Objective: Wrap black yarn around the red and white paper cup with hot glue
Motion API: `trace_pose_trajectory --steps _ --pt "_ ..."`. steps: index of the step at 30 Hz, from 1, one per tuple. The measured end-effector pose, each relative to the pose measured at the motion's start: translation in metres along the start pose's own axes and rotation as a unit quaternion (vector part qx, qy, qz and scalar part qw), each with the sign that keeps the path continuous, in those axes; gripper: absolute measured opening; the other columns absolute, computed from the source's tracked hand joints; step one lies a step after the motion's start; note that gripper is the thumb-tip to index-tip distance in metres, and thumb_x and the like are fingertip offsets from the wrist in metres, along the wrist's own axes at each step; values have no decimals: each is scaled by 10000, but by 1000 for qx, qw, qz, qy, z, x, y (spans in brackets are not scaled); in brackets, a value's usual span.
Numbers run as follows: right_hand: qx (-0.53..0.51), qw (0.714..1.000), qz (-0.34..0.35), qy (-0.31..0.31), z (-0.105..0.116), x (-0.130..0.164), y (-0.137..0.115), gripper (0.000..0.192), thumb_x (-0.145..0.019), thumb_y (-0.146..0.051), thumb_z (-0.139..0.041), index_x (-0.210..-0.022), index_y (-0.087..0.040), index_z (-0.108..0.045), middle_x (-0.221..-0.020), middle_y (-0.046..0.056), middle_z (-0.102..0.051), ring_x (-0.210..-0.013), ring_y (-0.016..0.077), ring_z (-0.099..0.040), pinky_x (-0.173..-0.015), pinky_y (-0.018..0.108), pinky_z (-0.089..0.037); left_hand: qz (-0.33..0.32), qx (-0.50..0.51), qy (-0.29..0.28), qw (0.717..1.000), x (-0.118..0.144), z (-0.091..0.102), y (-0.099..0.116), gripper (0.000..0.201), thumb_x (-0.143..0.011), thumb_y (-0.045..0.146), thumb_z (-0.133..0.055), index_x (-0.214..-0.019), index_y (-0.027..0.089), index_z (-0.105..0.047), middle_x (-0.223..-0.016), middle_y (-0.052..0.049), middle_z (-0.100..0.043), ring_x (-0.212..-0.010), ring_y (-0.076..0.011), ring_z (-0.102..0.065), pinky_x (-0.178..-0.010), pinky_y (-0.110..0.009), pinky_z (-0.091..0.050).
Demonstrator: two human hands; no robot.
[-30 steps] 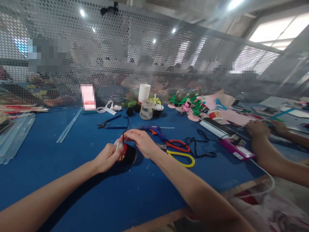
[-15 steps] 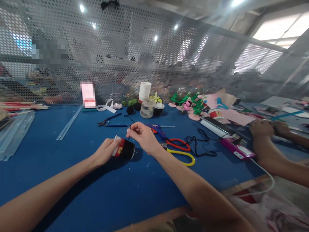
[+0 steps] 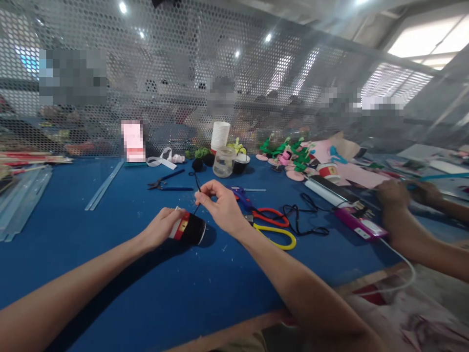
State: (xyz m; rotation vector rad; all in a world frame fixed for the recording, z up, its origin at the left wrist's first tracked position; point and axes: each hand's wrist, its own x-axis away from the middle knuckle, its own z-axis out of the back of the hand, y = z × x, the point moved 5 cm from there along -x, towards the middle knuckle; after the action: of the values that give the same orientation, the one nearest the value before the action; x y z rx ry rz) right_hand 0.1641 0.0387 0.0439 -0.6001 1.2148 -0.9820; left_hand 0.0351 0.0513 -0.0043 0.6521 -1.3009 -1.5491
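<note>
Left hand [image 3: 161, 233] grasping black-wrapped cup [image 3: 188, 229], near-centre tabletop [image 3: 110, 274] | right hand [image 3: 220, 208] pinching black cord [image 3: 197, 182] taut above it | wrap looks mostly on; cord end still loose, scissors [image 3: 273, 230] just right.

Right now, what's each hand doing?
Left hand: closed around the cup, which lies on its side.
Right hand: fingertips pinched on the black cord.

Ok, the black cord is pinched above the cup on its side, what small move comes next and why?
Probably draw the right hand a little further up, since the thin black cord runs taut from its fingertips to the black-wrapped paper cup with a red band, which the left hand steadies on the blue table.
</note>
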Motion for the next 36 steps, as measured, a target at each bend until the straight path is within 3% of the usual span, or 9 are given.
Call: trace_pose_trajectory --steps 7,16,36 --pt "13 1000 8 4 1 0 0 113 -726 -274 -500 -681 -185 -448 -589 -15 -541 -573 104 -514 -601 236 -402 2 -2 -2 1000 2 -3 1 333 -666 425 -389 -516 135 -455 -400 58 -356 -367 -62 -301 -378 -194 -222" --pt "27 999 -11 -16 -5 0 9 102 -729 -259 -489 -678 -183 -444 -581 -7 -554 -554 106 -505 -584 239 -398 -57 -28 -39 997 12 -10 9 357 -704 413 -353 -447 168 -322 -415 63 -277 -389 -51 -232 -376 -192 -183" --pt "63 994 -58 -71 -14 1 21 107 -726 -266 -476 -671 -177 -451 -635 0 -586 -585 114 -530 -572 246 -394 -184 -84 -47 978 17 -9 13 370 -753 371 -300 -440 174 -291 -427 50 -265 -402 -56 -220 -383 -206 -186"
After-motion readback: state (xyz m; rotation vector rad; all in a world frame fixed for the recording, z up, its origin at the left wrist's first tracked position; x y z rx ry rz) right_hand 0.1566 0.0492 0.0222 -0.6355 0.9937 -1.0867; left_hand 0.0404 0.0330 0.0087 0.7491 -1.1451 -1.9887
